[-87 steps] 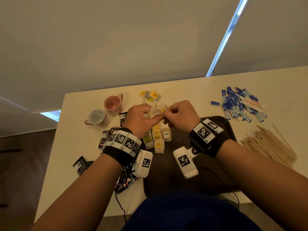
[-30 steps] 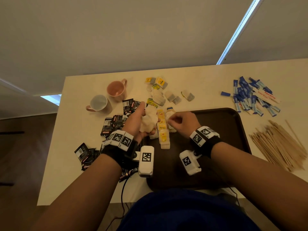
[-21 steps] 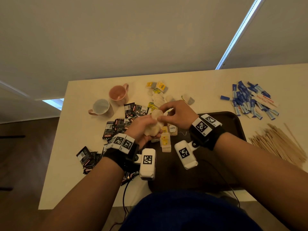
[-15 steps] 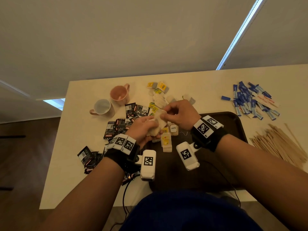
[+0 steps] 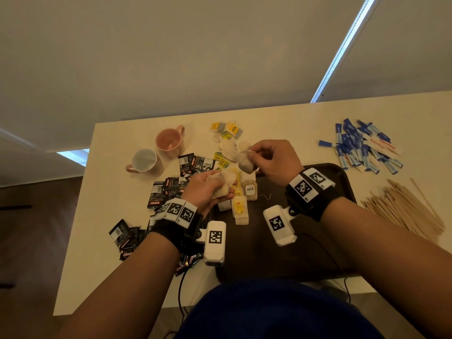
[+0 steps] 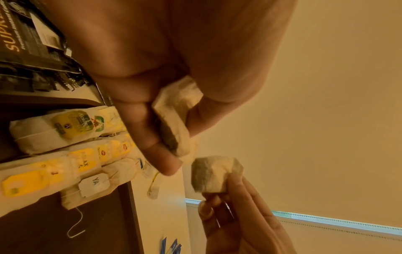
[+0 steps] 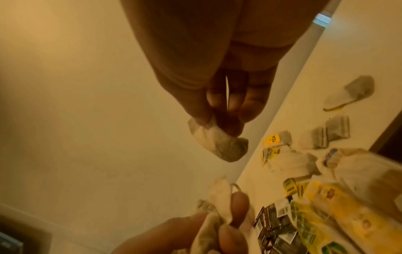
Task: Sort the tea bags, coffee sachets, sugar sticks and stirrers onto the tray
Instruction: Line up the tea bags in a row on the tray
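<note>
Our right hand pinches one tea bag just beyond the tray; our left hand clutches a bunch at its far-left corner. They look light, soft, tearable, so we judge gentle top-edge pinches best.

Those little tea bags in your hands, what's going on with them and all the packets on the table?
A person is sorting drink supplies onto a dark tray. The right hand pinches one tea bag in the air, while the left hand grips a bunch of tea bags. A few rows of tea bags already lie on the tray. The coffee sachets, sugar sticks and wooden stirrers lie on the table.
</note>
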